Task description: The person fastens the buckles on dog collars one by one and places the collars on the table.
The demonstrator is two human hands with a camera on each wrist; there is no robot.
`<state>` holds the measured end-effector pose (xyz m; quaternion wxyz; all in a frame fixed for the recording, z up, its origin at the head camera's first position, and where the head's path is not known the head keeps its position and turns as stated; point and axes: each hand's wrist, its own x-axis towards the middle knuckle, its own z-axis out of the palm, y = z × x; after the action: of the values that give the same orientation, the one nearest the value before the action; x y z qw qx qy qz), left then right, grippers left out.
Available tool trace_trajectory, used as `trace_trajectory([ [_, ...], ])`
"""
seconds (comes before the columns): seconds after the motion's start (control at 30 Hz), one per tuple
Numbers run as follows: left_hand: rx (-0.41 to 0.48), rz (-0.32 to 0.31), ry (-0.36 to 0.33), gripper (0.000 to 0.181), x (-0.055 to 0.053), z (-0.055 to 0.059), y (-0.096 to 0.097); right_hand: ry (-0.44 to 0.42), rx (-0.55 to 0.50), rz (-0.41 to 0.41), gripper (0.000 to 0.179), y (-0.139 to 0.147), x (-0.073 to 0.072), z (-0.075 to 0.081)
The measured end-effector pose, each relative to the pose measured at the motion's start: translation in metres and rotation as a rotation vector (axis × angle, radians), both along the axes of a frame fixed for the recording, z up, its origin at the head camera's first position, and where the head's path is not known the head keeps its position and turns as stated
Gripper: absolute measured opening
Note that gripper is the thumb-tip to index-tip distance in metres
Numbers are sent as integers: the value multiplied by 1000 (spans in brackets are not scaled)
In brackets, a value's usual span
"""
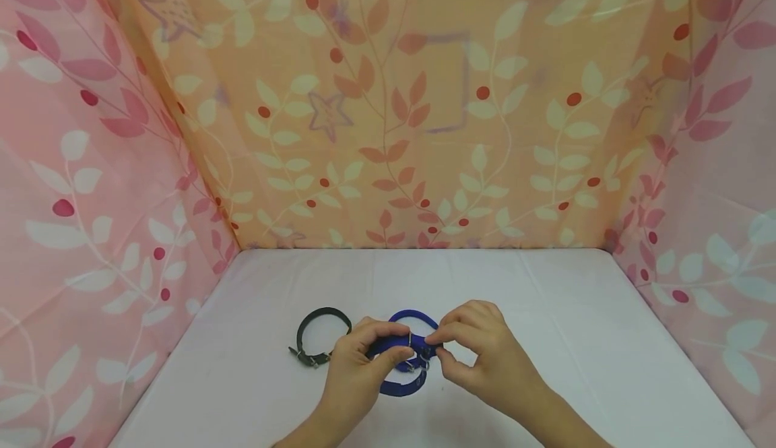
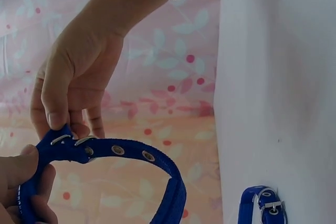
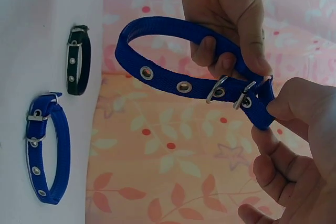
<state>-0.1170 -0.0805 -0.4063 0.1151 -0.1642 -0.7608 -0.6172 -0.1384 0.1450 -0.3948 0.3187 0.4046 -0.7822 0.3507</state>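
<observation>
A blue collar [image 3: 165, 80] with metal eyelets is raised above the table, bent into a loop. My left hand [image 1: 358, 367] grips its band between thumb and fingers. At the buckle end, my right hand [image 1: 485, 347] pinches the strap by its tip. In the right wrist view, the strap passes through the silver buckle [image 3: 245, 95], beside a metal ring [image 3: 216, 89]. My fingers hide part of the band next to the buckle. Behind the hands, a second blue collar [image 1: 412, 314] lies on the table, its loop closed.
A black collar [image 1: 301, 332], also closed in a loop, lies left of my hands on the white table [image 1: 485, 279]. Floral cloth walls [image 1: 388, 98] stand at the back and both sides.
</observation>
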Motion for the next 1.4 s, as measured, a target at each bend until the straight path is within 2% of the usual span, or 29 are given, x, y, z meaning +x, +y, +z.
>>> trace_trajectory([
  [0.2,-26,-81,-110,21,1,4,-4,-7,21,5,35,-1,1,0],
  [0.33,-49,-117,-131,25,0,6,-7,-27,-3,10,33,-1,2,0],
  [0.5,-58,-129,-125,26,0,8,-8,-47,-53,25,33,-2,2,-2],
  [0.67,-63,-134,-123,25,2,12,-8,-158,-85,4,33,-1,4,-3],
  [0.77,-67,-133,-127,25,3,13,-8,-196,-93,16,33,-1,4,-3],
  [1.0,-63,-139,-126,22,5,13,-6,-170,-115,101,33,-6,4,-4],
  [1.13,-61,-142,-109,21,6,13,-7,-164,-114,122,33,-7,4,-5],
  [1.4,34,-143,-70,22,3,18,-15,-278,-22,18,40,2,3,-2],
])
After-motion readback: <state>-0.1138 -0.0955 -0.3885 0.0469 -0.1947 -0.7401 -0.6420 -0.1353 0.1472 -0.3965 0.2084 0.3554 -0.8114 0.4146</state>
